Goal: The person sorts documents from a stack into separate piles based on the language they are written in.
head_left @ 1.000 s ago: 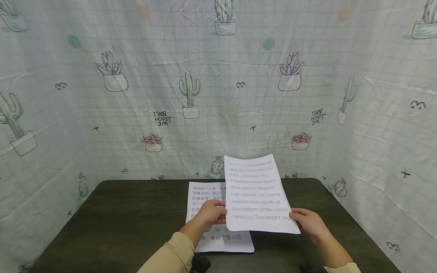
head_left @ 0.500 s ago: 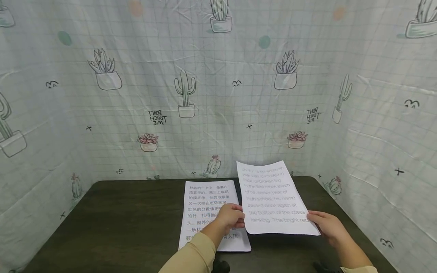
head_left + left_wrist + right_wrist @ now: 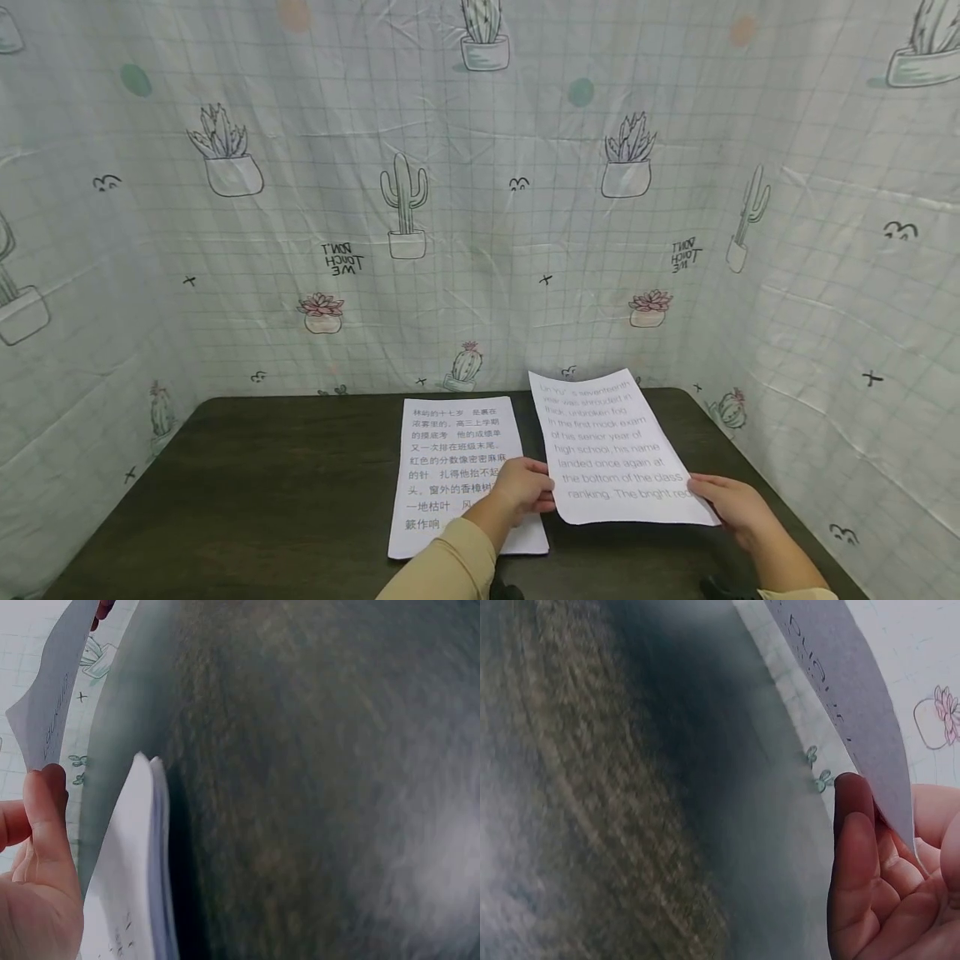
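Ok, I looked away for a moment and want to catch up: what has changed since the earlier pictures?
The English-text sheet moved right and lower, uncovering more of the Chinese-text stack. The left hand and right hand moved with it; nothing was let go. Both still hold its edges, and the stack stayed on the table.

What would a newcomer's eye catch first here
Probably the white rectangular paper sheet with English print, held between left hand and right hand. Left of it, a white paper stack printed in Chinese lies on the dark brown table. Behind hangs pale cactus-patterned cloth.
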`<state>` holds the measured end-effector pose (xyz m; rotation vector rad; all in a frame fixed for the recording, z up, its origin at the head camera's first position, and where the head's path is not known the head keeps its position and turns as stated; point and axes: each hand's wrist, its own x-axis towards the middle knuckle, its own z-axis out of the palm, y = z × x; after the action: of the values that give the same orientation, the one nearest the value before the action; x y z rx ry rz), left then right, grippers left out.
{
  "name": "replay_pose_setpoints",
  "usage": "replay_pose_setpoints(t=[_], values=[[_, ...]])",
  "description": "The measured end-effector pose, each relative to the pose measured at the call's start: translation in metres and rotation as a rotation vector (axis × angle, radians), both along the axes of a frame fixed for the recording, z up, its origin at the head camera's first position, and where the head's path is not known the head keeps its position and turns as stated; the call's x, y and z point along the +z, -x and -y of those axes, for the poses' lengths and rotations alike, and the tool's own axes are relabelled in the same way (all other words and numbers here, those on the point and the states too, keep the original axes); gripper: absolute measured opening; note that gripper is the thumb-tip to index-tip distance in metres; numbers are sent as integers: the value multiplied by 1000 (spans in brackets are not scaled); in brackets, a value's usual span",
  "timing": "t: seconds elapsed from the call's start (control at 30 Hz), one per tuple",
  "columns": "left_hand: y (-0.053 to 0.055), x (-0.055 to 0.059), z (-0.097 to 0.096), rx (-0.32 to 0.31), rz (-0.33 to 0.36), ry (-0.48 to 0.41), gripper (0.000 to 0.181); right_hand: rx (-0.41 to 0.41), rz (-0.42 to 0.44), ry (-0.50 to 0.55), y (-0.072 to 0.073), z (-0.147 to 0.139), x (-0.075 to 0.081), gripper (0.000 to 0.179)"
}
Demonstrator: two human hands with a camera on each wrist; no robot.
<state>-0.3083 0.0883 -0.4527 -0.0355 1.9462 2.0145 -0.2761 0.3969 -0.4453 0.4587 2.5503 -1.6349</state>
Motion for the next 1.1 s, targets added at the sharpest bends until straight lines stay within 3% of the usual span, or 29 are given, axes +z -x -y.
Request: replay_pose_setpoints(t=[0.73, 1.1], values=[[-4, -12, -11, -17, 14, 30, 22, -26, 27, -1, -5, -7, -6, 54], [-10, -5, -10, -74, 11, 13, 35, -56, 38, -6, -4, -9, -10, 58]])
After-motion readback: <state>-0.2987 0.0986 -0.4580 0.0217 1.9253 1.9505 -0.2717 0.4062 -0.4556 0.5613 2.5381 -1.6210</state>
